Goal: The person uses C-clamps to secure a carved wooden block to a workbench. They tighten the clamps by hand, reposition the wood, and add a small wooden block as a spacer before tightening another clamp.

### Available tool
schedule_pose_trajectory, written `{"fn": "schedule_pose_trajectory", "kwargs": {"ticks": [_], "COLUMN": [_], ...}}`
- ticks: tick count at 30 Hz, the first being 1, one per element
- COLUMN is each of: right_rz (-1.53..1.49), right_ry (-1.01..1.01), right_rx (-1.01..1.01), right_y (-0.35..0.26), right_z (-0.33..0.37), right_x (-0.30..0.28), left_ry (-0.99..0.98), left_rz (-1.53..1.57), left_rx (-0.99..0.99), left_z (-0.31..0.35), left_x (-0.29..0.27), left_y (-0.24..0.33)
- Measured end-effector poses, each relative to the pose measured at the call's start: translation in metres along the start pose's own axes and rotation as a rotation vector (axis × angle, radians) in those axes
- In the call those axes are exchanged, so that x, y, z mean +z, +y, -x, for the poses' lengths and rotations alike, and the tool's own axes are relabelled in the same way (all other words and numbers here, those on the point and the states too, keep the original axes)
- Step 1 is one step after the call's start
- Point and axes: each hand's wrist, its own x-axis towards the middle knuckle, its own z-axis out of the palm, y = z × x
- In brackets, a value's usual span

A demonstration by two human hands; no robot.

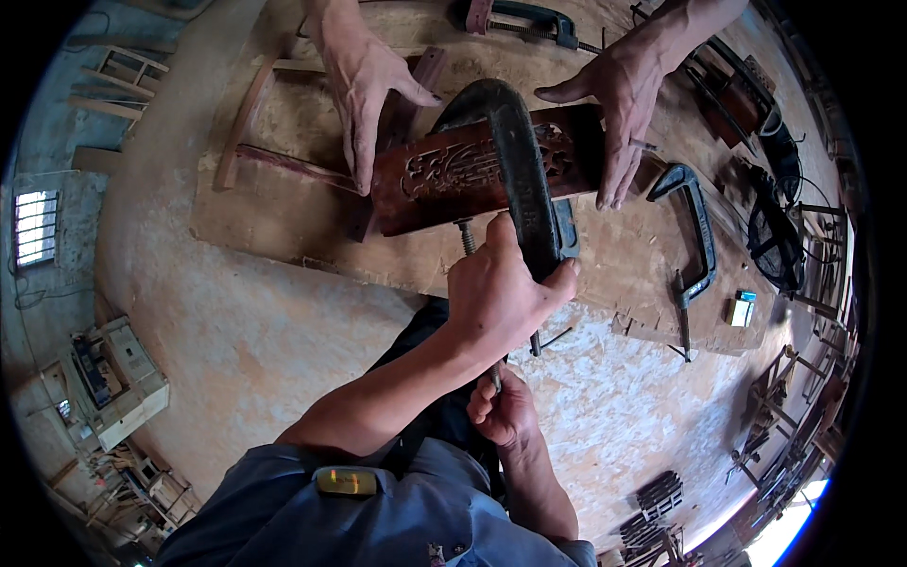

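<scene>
A large black C-clamp (521,161) arches over a dark red carved wooden panel (453,175). Its threaded screw shows at the panel's near edge. My left hand (501,293) is closed round the near part of the clamp, hiding some of the screw. Below it, my right hand (507,408) grips the lower end of the same clamp's screw. A co-worker's two hands reach in from the far side: one hand (364,104) lies by the panel's left end, the other hand (624,113) by its right end, fingers spread. A dark red wooden strip (416,99) passes by the panel's left end.
The panel is over a wooden worktable (274,222). A smaller C-clamp (700,236) lies at right, with a small blue-and-white box (742,308) nearby. Another clamp (529,21) lies at the far edge. A wooden frame piece (248,123) is at left, and a black cable-like bundle (777,231) at far right.
</scene>
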Motion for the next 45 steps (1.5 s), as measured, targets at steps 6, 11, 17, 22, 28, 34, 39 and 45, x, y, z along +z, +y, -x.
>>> {"fn": "schedule_pose_trajectory", "kwargs": {"ticks": [6,11,17,22,28,34,39,45], "right_rz": [1.366,1.858,1.812,1.349,0.526,-0.095,-0.250,-0.366], "right_ry": [0.668,0.392,0.301,0.240,-0.034,-0.123,-0.112,-0.130], "right_rx": [-0.381,-0.957,-0.892,-0.494,-0.285,0.009,0.066,0.074], "right_y": [0.000,0.016,0.012,0.013,0.017,0.016,0.014,0.015], "right_z": [0.016,0.022,0.010,0.015,0.010,0.017,0.018,0.021], "right_x": [0.019,0.016,0.023,-0.003,0.021,0.022,0.030,0.022], "left_ry": [-0.036,-0.003,0.054,0.041,0.014,-0.042,-0.059,-0.030], "left_rz": [-0.018,-0.017,-0.102,-0.145,-0.249,-0.312,-0.304,-0.255], "left_rx": [-0.051,-0.008,0.060,0.040,0.007,-0.014,0.019,0.087], "left_z": [-0.003,-0.005,-0.004,-0.005,-0.008,-0.011,-0.009,-0.009], "left_x": [0.000,0.006,0.013,0.011,0.017,0.013,0.012,0.011], "left_y": [0.003,-0.003,-0.005,0.000,0.006,0.010,0.007,0.006]}}
